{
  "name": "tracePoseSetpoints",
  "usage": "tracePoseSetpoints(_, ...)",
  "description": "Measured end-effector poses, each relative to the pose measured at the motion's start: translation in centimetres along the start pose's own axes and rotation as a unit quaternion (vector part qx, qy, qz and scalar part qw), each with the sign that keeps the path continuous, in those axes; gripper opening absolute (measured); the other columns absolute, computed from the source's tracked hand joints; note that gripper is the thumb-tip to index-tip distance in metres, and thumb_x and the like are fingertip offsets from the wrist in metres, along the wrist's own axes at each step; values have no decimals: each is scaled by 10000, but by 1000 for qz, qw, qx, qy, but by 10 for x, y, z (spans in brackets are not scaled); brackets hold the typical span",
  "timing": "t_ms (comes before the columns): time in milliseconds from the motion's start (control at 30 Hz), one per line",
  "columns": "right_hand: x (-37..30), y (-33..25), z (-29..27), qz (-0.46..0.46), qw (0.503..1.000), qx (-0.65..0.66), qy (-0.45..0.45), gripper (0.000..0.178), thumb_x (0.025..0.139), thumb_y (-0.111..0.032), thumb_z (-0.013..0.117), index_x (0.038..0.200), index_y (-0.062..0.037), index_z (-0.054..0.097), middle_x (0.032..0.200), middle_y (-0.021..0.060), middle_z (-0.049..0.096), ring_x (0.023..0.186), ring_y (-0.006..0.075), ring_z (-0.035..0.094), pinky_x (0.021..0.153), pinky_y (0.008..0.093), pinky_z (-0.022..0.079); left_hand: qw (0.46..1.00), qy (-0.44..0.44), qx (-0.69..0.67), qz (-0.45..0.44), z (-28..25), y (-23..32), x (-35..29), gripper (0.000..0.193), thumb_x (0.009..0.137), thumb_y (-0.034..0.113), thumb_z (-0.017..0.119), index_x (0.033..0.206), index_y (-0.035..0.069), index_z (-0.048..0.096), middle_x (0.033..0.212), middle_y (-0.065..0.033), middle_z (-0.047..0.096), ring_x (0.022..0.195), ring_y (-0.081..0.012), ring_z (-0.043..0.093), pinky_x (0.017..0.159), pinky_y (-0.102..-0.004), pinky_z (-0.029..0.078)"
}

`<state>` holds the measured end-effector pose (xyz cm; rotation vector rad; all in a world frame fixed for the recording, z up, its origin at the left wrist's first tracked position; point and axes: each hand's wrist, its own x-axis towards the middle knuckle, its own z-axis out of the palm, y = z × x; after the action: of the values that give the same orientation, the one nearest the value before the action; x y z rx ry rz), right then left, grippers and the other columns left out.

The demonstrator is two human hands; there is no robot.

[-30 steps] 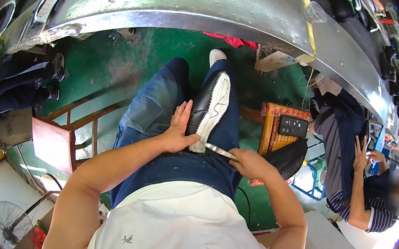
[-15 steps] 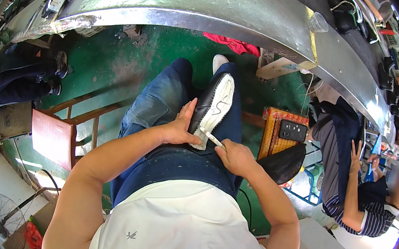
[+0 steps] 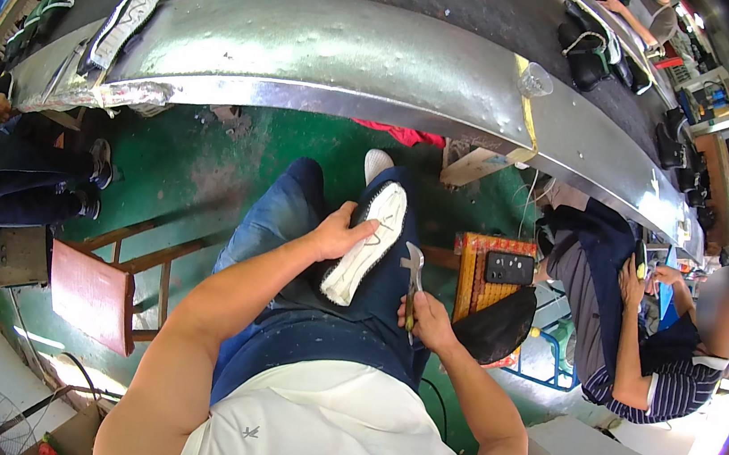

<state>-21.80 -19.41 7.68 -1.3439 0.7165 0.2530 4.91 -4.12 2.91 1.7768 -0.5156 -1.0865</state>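
Observation:
A black shoe upper (image 3: 365, 244) lies on my thighs with its white underside facing up and a dark wavy line across it. My left hand (image 3: 343, 235) grips its left side, thumb pressed on the white underside and the other fingers mostly hidden beneath. To the right of the shoe, my right hand (image 3: 431, 321) is closed round the handle of metal lasting pincers (image 3: 414, 274). Their hooked head points away from me and stands apart from the shoe.
A metal-edged bench (image 3: 314, 42) runs across the front, bearing another white-bottomed shoe (image 3: 124, 23). Right of my legs are a woven seat (image 3: 474, 285) with a black phone (image 3: 510, 267). A wooden stool (image 3: 91, 295) stands left. A co-worker (image 3: 680, 380) sits right; another person's legs (image 3: 30, 162) show left.
A slim white-handled tool at the shoe's near end is gone from my right hand, which now holds the pincers. My left hand has moved forward onto the underside. The view has shifted, showing more bench.

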Motion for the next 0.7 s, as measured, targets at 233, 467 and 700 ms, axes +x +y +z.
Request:
tracePoseSetpoints(233,1,10,-11,-6,999,-36,15,493,1113,-402,383,1094,44,593,865,95,675,720,160,661,673,306,533,940,9,-321,116,-19,123,-58,743,1040,412,595,1511,-97,327,1463,-202,521,1324,-244,532,1105,-371,437)
tracePoseSetpoints(467,5,-13,-6,19,991,-130,6,482,1107,-409,413,1073,31,608,862,101,694,709,175,681,662,320,539,820,-118,-533,170,-83,189,-55,729,1065,597,369,1522,29,409,1465,-181,551,1350,-338,549,1147,-508,439)
tracePoseSetpoints(700,9,-34,-2,38,966,-254,6,455,1069,-421,502,1082,17,622,861,154,721,711,271,713,678,399,554,784,-47,-610,105,-79,203,-53,639,1075,551,410,1440,32,487,1365,-150,621,1196,-302,661,1020,-497,549)
